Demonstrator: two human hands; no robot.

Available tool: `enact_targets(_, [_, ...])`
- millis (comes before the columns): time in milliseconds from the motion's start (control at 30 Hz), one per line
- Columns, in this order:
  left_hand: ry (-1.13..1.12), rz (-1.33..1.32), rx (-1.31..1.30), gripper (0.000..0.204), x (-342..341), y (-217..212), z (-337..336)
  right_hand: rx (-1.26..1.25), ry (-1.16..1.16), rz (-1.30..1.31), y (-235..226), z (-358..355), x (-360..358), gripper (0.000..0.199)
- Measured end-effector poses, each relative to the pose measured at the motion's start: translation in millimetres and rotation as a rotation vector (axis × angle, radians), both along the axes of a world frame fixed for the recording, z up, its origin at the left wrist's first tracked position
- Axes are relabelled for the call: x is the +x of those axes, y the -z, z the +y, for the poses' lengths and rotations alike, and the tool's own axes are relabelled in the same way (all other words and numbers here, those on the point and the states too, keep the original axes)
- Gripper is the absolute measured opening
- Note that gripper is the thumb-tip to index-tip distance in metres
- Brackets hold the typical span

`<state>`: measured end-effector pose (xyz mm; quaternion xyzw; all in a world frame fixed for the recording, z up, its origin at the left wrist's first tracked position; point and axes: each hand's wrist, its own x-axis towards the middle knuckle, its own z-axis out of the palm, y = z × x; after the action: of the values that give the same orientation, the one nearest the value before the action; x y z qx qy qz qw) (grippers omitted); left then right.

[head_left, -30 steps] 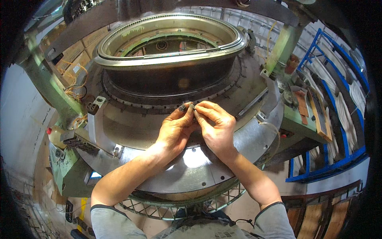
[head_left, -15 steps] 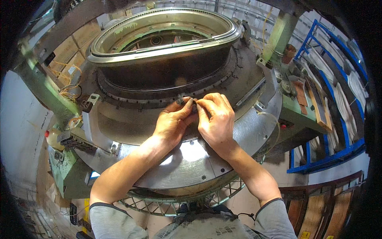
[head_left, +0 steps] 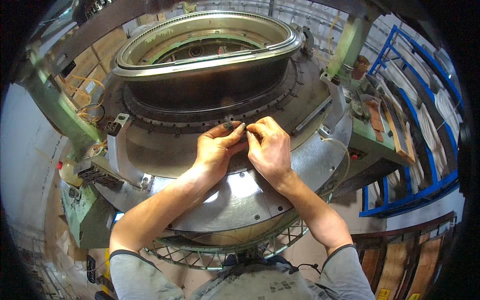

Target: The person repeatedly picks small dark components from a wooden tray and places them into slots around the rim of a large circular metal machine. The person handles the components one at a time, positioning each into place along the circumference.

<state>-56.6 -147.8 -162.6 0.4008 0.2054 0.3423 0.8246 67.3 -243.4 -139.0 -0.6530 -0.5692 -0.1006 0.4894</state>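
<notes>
My left hand and my right hand meet over the front of a large round machine. A small dark piece shows between the thumb and curled forefinger of the left hand; its exact kind cannot be made out. The right hand's thumb and forefinger are pinched close beside the left thumb tip, and what sits in that pinch is hidden or too small to name. Just beyond my fingertips runs a dark ring with a row of small pegs or holes, around the foot of a dark drum.
A pale metal rim tops the drum. Green posts rise at both sides. Left stands a bottle with a red cap; right, a green ledge with a wood-framed piece and a blue rack holding white bundles.
Both hands stay together at nearly the same spot, with small shifts of the fingers. More of the small dark piece shows at the left fingertips. The whole view has shifted slightly.
</notes>
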Motion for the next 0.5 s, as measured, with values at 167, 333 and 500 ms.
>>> enact_targets(167, [-0.003,0.111,0.052,0.021,-8,-6,7,-0.02,-0.048,0.013,0,1,-1,0.01])
enact_targets(333, [0.032,0.079,-0.03,0.022,-16,-2,13,-0.061,-0.138,0.193,-1,1,-3,0.012])
enact_targets(500, [0.113,0.085,0.015,0.022,-24,0,23,-0.193,-0.186,0.399,-5,1,2,0.015])
